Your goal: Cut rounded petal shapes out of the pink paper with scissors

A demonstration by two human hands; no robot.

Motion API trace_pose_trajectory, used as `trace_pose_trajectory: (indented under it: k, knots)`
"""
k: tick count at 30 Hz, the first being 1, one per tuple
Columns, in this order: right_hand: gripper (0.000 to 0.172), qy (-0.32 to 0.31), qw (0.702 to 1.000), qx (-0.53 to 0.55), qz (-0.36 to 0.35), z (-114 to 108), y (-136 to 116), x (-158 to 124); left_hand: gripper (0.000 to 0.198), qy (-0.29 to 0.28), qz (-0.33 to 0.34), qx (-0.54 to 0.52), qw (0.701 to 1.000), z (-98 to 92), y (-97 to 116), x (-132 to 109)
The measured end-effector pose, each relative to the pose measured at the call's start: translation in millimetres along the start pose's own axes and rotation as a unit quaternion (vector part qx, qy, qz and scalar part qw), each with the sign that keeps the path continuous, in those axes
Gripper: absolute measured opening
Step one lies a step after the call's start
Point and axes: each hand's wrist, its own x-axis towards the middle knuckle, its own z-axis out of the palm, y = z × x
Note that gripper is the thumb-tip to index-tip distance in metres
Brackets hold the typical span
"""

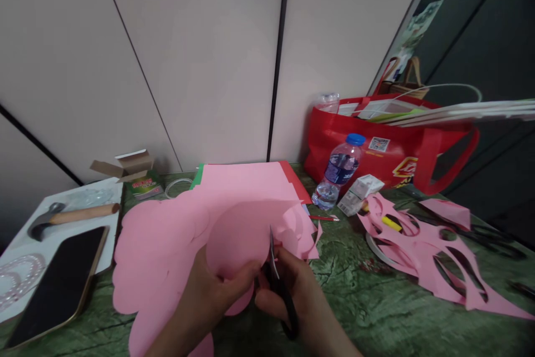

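Observation:
My left hand [217,290] grips a pink paper piece [240,231] with a rounded outline, its thumb lying on the lower edge. Black-handled scissors [281,284] are in my right hand [292,284], with their blades pointing up at the right edge of that piece. Whether the blades are parted is hard to tell. Underneath and to the left spread several overlapping rounded pink cutouts [154,245]. Pink sheets [246,179] lie behind my hands, with green and red sheets showing at their sides.
At the left are a hammer [83,213], a phone [61,284], bead strings [25,276] and a small opened box [142,179]. To the right stand a water bottle [340,170], a white carton [359,194] and a red bag [355,128], with pink paper scraps [443,259] in front.

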Motion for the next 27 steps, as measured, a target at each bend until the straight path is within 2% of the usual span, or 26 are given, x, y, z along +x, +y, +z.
trace_pose_trajectory:
  k: [4,9,27]
  knots:
    - [0.043,-0.003,1.000,0.005,0.004,0.0,-1.5,0.3,0.026,0.010,-0.003,0.003,1.000,0.2,0.8,-0.6]
    - [0.041,-0.007,1.000,0.014,-0.017,-1.1,1.7,0.1,0.026,0.009,0.003,0.005,1.000,0.4,1.1,-1.3]
    - [0.036,-0.002,1.000,-0.018,-0.011,-2.1,2.2,1.2,0.023,0.016,-0.005,-0.017,1.000,-1.1,2.4,-0.7]
